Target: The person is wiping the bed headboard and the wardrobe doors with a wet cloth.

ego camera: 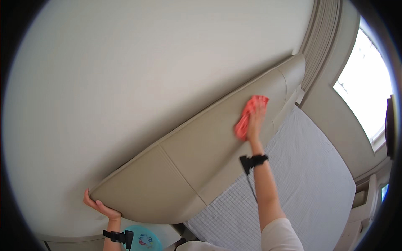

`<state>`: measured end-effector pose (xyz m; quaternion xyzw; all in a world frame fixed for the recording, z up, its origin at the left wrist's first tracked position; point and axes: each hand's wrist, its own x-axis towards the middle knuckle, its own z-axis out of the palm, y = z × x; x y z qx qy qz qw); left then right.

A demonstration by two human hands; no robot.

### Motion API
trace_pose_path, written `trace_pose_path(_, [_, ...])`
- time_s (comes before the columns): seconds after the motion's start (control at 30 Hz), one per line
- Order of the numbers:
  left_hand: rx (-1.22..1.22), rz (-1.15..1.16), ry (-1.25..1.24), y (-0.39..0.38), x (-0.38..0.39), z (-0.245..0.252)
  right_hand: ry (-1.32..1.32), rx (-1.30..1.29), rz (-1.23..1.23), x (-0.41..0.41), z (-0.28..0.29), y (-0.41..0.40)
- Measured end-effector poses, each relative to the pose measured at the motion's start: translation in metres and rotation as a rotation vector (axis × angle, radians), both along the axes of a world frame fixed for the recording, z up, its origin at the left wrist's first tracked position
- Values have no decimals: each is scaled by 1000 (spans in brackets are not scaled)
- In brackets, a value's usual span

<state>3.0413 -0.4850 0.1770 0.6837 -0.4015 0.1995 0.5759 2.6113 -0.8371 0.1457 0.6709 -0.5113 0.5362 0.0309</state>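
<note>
Across the middle of the view runs a beige, leather-like padded headboard (201,147) with stitched seams. My right hand (257,120) presses a red cloth (246,117) against its front, towards the far end; cloth and fingers are slightly blurred. At the near end, my left hand (102,205) grips the headboard's corner, its fingers around the edge and its thumb on the front side. Each wrist wears a black strap with a small device.
A bed with a grey checked sheet (301,175) adjoins the headboard. Below my left hand, a turquoise round container (150,238) stands on a white surface (169,233). A pale wall (125,78) rises behind. Curtains (323,37) and a bright window (366,78) are at the right.
</note>
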Motion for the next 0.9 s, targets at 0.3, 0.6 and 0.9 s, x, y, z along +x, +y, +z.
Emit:
trace_pose_path(0.3, [-42,-29,-6,-3,-7,8,162,95,-215,59,39,22])
trace_pose_path(0.6, [-11,-72,-33,-2,-3,8,246,45,537,237,89,254])
trace_pose_path(0.9, [-39,-82,-67,1,-2,8,178,60,148,139,75,127])
